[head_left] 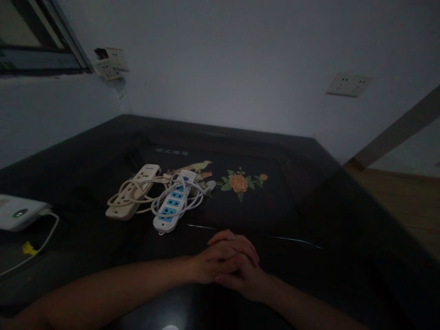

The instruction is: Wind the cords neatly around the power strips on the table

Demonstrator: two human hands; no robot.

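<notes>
My left hand [209, 265] and my right hand [250, 280] are clasped together over the front part of the dark table [292, 275]. Their fingers are interlocked and closed, and no object shows in them. A ring [233, 237] sits on one finger. Beyond the hands, to the left, lies a white power strip [175, 201] with blue socket faces, its pale cord looped over it. Beside it, a cream power strip [132, 192] is also wound with its own cord. Both strips lie apart from my hands.
At the left edge sits a white device [20, 213] with a white cable [50, 236] and a yellow tag [29, 249]. A flower inlay [238, 182] decorates the tabletop. Wall sockets [349, 85] are at the right, more [112, 64] at the left near a window [34, 36].
</notes>
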